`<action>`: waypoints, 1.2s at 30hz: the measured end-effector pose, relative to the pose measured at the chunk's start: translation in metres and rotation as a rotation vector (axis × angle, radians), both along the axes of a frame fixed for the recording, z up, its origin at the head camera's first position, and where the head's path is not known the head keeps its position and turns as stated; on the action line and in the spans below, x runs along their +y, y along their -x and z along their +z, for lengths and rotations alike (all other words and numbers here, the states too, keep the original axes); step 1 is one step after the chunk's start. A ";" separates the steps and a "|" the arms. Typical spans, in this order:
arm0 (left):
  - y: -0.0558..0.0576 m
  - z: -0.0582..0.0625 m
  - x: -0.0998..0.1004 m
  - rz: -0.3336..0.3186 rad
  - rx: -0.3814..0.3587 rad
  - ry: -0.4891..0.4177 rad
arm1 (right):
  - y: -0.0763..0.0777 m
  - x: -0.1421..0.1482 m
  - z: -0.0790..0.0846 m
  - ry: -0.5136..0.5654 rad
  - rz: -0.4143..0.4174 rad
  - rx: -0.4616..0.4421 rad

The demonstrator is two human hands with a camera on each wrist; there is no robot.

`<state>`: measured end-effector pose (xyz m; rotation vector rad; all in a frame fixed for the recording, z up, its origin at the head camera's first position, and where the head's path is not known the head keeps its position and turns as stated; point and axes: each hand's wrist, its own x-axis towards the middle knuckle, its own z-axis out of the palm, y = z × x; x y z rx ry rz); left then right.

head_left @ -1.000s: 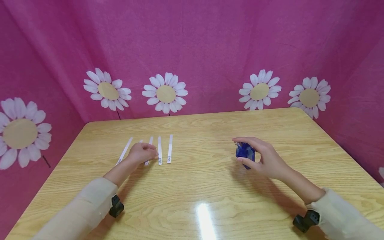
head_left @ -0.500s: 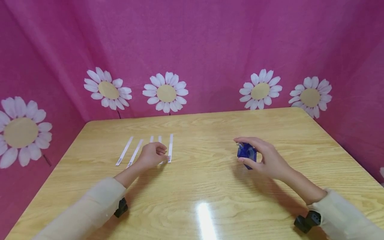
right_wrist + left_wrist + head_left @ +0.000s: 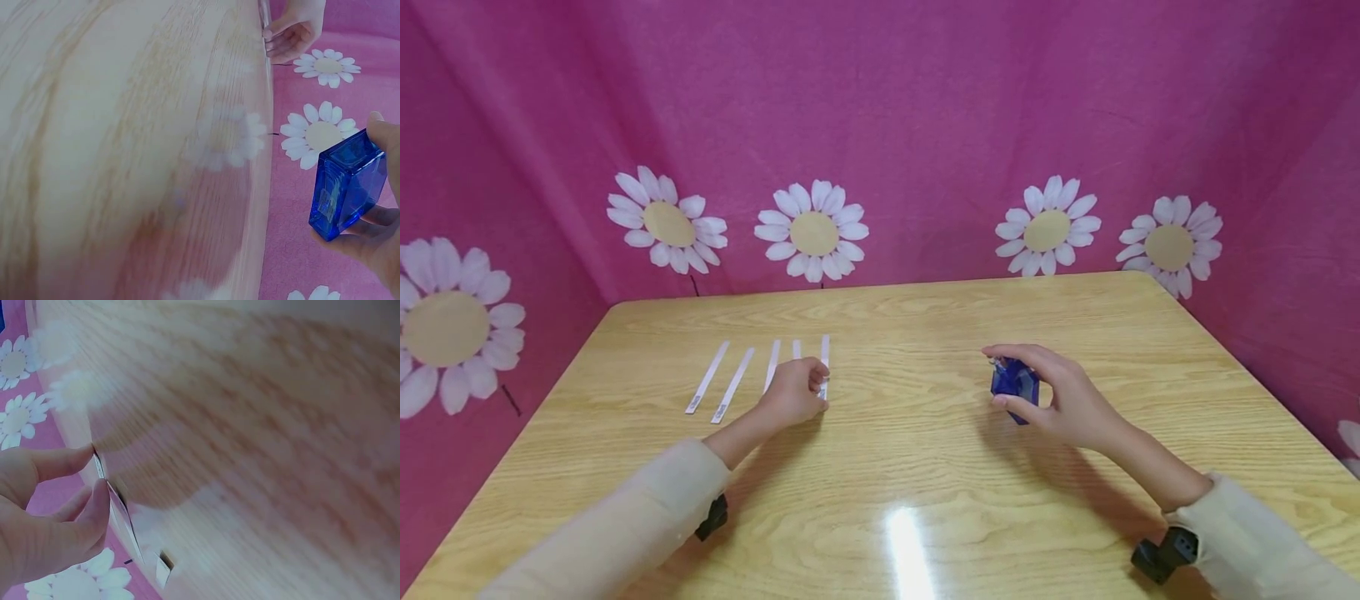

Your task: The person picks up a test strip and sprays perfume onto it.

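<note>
My left hand (image 3: 793, 393) is at the near, labelled end of the rightmost white paper strip (image 3: 825, 348). In the left wrist view, its thumb and a finger pinch that strip (image 3: 99, 465) by its two edges. To the left lie several more strips in a row, two fully visible and two partly covered by the hand. My right hand (image 3: 1071, 400) grips a blue glass perfume bottle (image 3: 1017, 382) between thumb and fingers, with the index finger over its silver nozzle. The right wrist view shows the bottle's thick base (image 3: 342, 181) facing the camera.
A wood-grain table (image 3: 895, 450) lies under both hands, with a bright light reflection near its front. Behind and beside it hangs a pink curtain (image 3: 925, 150) printed with white daisies. A black wrist camera (image 3: 1165, 554) sits on the right sleeve, another on the left.
My left hand has moved right along the row, from the middle strips to the rightmost one, uncovering the left strips. The right hand stays in place with the perfume bottle.
</note>
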<state>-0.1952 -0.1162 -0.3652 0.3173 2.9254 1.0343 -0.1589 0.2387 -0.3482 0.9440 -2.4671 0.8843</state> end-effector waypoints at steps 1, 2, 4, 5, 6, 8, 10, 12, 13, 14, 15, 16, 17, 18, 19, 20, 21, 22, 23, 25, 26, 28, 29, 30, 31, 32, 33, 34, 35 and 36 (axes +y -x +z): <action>0.001 0.000 0.000 0.001 -0.001 -0.009 | 0.000 0.000 0.000 -0.001 -0.002 -0.002; 0.001 -0.001 -0.001 0.001 0.000 -0.018 | 0.000 0.000 0.000 -0.002 -0.004 -0.003; 0.002 -0.002 -0.002 0.010 -0.013 -0.029 | 0.000 0.000 0.000 -0.003 -0.008 -0.009; 0.002 -0.002 -0.002 0.016 -0.022 -0.033 | 0.000 0.000 0.000 -0.003 -0.010 -0.012; 0.003 -0.002 -0.001 0.021 -0.031 -0.038 | 0.000 0.000 0.000 -0.003 -0.012 -0.015; 0.002 -0.002 -0.001 0.034 -0.038 -0.041 | 0.000 -0.001 -0.001 -0.004 -0.012 -0.018; 0.002 -0.003 0.000 0.046 -0.036 -0.042 | 0.000 -0.001 -0.001 -0.004 -0.011 -0.021; 0.002 -0.003 0.001 0.052 -0.030 -0.044 | 0.000 -0.001 -0.001 -0.005 -0.007 -0.021; 0.002 -0.003 0.001 0.056 -0.027 -0.043 | 0.000 -0.001 -0.001 -0.007 -0.006 -0.020; 0.002 -0.003 0.002 0.060 -0.029 -0.046 | 0.000 -0.002 -0.001 -0.007 -0.007 -0.018; 0.002 -0.003 0.002 0.063 -0.031 -0.048 | 0.000 -0.002 -0.001 -0.008 -0.006 -0.015; 0.002 -0.002 0.002 0.066 -0.034 -0.051 | 0.000 -0.001 -0.001 -0.010 -0.004 -0.011; 0.003 -0.002 0.002 0.069 -0.039 -0.057 | 0.000 -0.001 -0.001 -0.012 -0.003 -0.006; 0.003 -0.002 0.002 0.071 -0.044 -0.065 | -0.001 -0.001 -0.001 -0.011 -0.003 -0.002; 0.003 -0.001 0.002 0.070 -0.050 -0.076 | -0.001 -0.001 -0.001 -0.011 -0.001 0.002; 0.004 -0.001 0.001 0.064 -0.060 -0.090 | -0.001 -0.001 -0.001 -0.011 -0.001 0.004; 0.004 -0.001 0.001 0.055 -0.073 -0.109 | -0.001 -0.001 -0.001 -0.010 0.000 0.005; 0.004 -0.001 0.001 0.042 -0.088 -0.124 | -0.001 -0.001 -0.001 -0.010 -0.001 0.005; 0.004 -0.001 0.001 0.028 -0.103 -0.144 | -0.002 -0.001 0.000 -0.009 -0.002 0.003; 0.004 -0.001 0.001 0.001 -0.130 -0.172 | -0.002 0.000 0.000 -0.008 -0.005 0.000; 0.005 -0.001 0.001 -0.013 -0.140 -0.179 | -0.002 0.000 0.000 -0.010 -0.009 0.000; 0.005 0.000 0.000 -0.018 -0.158 -0.181 | -0.003 0.000 0.000 -0.009 -0.011 -0.001; 0.005 0.000 0.000 -0.015 -0.164 -0.183 | -0.003 0.000 0.000 -0.009 -0.012 -0.001; 0.005 -0.001 0.000 -0.014 -0.170 -0.180 | -0.003 0.000 0.000 -0.010 -0.012 0.000; 0.005 -0.001 0.000 -0.011 -0.178 -0.177 | -0.003 0.000 -0.001 -0.011 -0.012 0.000; 0.006 -0.001 -0.001 -0.010 -0.185 -0.174 | -0.003 0.000 -0.001 -0.010 -0.011 0.001; 0.005 -0.001 -0.001 -0.007 -0.195 -0.174 | -0.002 0.000 -0.001 -0.010 -0.009 0.001; 0.005 -0.001 -0.001 -0.005 -0.203 -0.175 | -0.002 0.000 -0.001 -0.011 -0.010 0.003; 0.005 -0.001 -0.001 -0.007 -0.209 -0.175 | -0.002 0.000 -0.001 -0.013 -0.010 0.006; 0.005 -0.001 -0.001 -0.009 -0.215 -0.177 | -0.002 0.000 -0.002 -0.013 -0.009 0.008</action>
